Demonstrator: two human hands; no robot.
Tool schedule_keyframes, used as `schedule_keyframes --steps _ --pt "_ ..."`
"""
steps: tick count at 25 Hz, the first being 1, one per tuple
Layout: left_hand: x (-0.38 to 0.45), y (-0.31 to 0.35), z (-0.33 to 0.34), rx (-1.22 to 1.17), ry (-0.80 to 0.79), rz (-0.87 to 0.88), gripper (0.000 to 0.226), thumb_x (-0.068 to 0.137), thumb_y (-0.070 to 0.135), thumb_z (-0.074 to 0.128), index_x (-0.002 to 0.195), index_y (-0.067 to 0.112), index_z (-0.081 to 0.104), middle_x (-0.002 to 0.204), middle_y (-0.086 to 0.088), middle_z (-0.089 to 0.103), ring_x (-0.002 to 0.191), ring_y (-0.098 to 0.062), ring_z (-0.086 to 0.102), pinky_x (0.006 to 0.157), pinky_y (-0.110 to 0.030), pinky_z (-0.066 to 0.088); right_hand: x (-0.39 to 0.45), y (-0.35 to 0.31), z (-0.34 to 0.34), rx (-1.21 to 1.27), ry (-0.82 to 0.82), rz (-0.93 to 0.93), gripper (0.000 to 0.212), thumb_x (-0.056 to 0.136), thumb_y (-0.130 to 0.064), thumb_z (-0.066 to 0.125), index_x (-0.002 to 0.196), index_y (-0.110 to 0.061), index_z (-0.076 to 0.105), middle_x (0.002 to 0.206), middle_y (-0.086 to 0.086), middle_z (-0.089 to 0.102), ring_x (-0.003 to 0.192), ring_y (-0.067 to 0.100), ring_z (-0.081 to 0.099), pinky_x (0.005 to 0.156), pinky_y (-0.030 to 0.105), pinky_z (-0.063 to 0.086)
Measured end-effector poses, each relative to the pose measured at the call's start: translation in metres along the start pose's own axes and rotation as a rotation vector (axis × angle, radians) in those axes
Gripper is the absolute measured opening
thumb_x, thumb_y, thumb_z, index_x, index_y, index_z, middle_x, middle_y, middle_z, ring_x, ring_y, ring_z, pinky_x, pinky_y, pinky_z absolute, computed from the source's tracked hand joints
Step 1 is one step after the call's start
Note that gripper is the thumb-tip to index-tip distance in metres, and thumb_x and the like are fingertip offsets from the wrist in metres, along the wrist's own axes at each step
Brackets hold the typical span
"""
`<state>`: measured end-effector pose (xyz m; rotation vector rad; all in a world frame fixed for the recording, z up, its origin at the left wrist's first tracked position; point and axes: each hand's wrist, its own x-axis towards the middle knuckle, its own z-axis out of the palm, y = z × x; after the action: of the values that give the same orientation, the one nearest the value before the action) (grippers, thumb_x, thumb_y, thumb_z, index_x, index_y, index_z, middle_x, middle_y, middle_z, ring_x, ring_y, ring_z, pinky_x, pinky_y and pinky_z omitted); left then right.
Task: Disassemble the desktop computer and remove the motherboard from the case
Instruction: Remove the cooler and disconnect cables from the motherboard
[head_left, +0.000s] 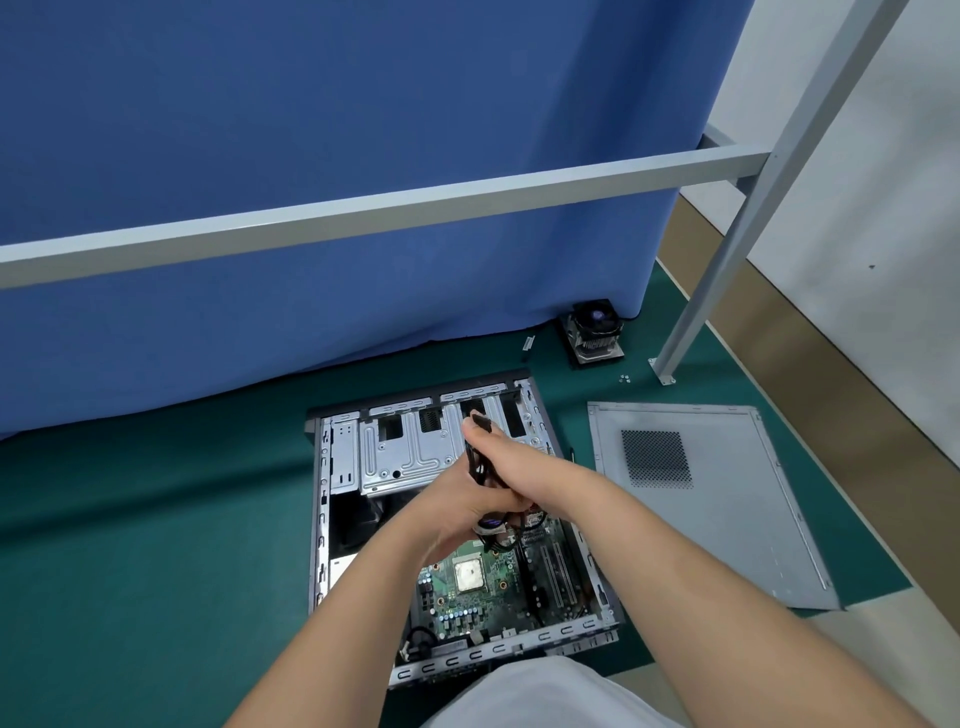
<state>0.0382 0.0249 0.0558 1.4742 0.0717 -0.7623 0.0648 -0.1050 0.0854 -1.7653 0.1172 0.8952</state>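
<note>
The open computer case (318, 519) lies flat on the green mat. Its green motherboard (483, 597) sits in the near half, with the bare square CPU (467, 574) showing. A silver drive cage (410, 452) fills the far half. Both hands meet above the middle of the case. My right hand (506, 465) grips a bundle of black cables (478, 462), thumb pressed on a black connector at the top. My left hand (460, 506) is curled round the same bundle lower down, where its wires drop toward the board.
The removed grey side panel (727, 499) lies to the right of the case. A CPU cooler with fan (592, 335) stands at the back by the blue curtain, a small bracket (527, 345) and loose screws (625, 378) near it. A grey frame bar crosses above; its post (691, 322) stands at right.
</note>
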Motion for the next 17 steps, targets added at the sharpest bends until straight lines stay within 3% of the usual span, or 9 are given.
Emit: schedule_keyframes --steps 1,3,4,5,7,10,12,14,17 --pt "0.001 -0.003 -0.001 0.035 0.023 -0.002 0.039 0.083 -0.007 0.068 0.12 0.003 0.059 0.094 -0.026 0.071 0.081 -0.029 0.07 0.074 -0.041 0.054 0.001 0.002 0.001 -0.057 0.004 -0.012 0.073 0.096 -0.078 0.029 0.16 -0.049 0.013 0.154 -0.008 0.036 0.132 0.02 0.049 0.119 0.048 0.035" --pt "0.005 -0.009 -0.004 0.069 0.088 -0.041 0.027 0.087 -0.01 0.055 0.113 -0.003 0.06 0.089 -0.023 0.072 0.085 -0.034 0.074 0.076 -0.046 0.058 0.004 0.007 0.002 -0.144 0.047 -0.037 0.07 0.098 -0.076 0.027 0.16 -0.047 0.014 0.14 -0.003 0.054 0.098 0.023 0.067 0.099 0.041 0.051" --pt "0.006 -0.012 -0.007 0.047 0.12 -0.079 0.026 0.089 -0.011 0.05 0.113 -0.005 0.059 0.089 -0.022 0.073 0.084 -0.036 0.075 0.074 -0.047 0.061 0.006 0.01 0.001 -0.157 0.093 -0.058 0.069 0.099 -0.072 0.029 0.161 -0.044 0.016 0.133 -0.002 0.06 0.089 0.023 0.069 0.091 0.036 0.051" --pt "0.007 -0.014 -0.01 0.019 0.144 -0.11 0.027 0.092 -0.011 0.046 0.116 -0.004 0.055 0.089 -0.022 0.073 0.079 -0.036 0.074 0.069 -0.046 0.062 0.008 0.012 0.0 -0.156 0.148 -0.09 0.067 0.101 -0.067 0.032 0.161 -0.04 0.017 0.141 -0.004 0.057 0.104 0.022 0.068 0.093 0.031 0.045" --pt "0.009 -0.016 -0.015 0.076 0.171 -0.119 0.026 0.095 -0.008 0.042 0.118 -0.002 0.05 0.087 -0.02 0.072 0.066 -0.032 0.067 0.057 -0.038 0.057 0.013 0.017 -0.003 -0.153 0.204 -0.139 0.069 0.102 -0.064 0.039 0.161 -0.035 0.021 0.159 -0.01 0.04 0.138 0.017 0.048 0.102 0.028 0.03" --pt "0.013 -0.017 -0.015 0.43 0.164 -0.043 0.015 0.1 0.005 0.043 0.099 0.007 0.058 0.073 -0.011 0.07 0.053 -0.022 0.06 0.054 -0.036 0.051 0.014 0.024 -0.002 -0.265 0.185 -0.17 0.073 0.094 -0.069 0.051 0.157 -0.036 0.033 0.15 -0.01 0.049 0.137 0.017 0.049 0.101 0.029 0.037" --pt "0.015 -0.015 -0.011 0.595 0.181 0.028 0.019 0.099 0.011 0.048 0.084 0.019 0.058 0.061 0.0 0.064 0.045 -0.012 0.055 0.052 -0.032 0.047 0.018 0.03 -0.001 -0.311 0.266 -0.209 0.057 0.095 -0.057 0.061 0.146 -0.035 0.049 0.137 -0.008 0.06 0.125 0.017 0.058 0.099 0.029 0.045" --pt "0.016 -0.015 -0.01 0.65 0.237 0.085 0.009 0.096 0.018 0.059 0.096 0.027 0.057 0.074 0.003 0.066 0.054 -0.008 0.055 0.051 -0.025 0.045 0.02 0.034 -0.004 -0.224 0.323 -0.223 0.037 0.092 -0.047 0.07 0.127 -0.036 0.063 0.117 -0.007 0.07 0.109 0.016 0.066 0.094 0.032 0.052" --pt "0.016 -0.019 -0.014 0.59 0.272 -0.004 0.038 0.091 0.03 0.073 0.115 0.021 0.045 0.091 -0.003 0.065 0.058 -0.01 0.055 0.045 -0.023 0.042 0.022 0.04 -0.012 -0.034 0.317 -0.194 0.015 0.085 -0.037 0.082 0.096 -0.035 0.072 0.097 0.002 0.074 0.09 0.018 0.074 0.087 0.038 0.06"
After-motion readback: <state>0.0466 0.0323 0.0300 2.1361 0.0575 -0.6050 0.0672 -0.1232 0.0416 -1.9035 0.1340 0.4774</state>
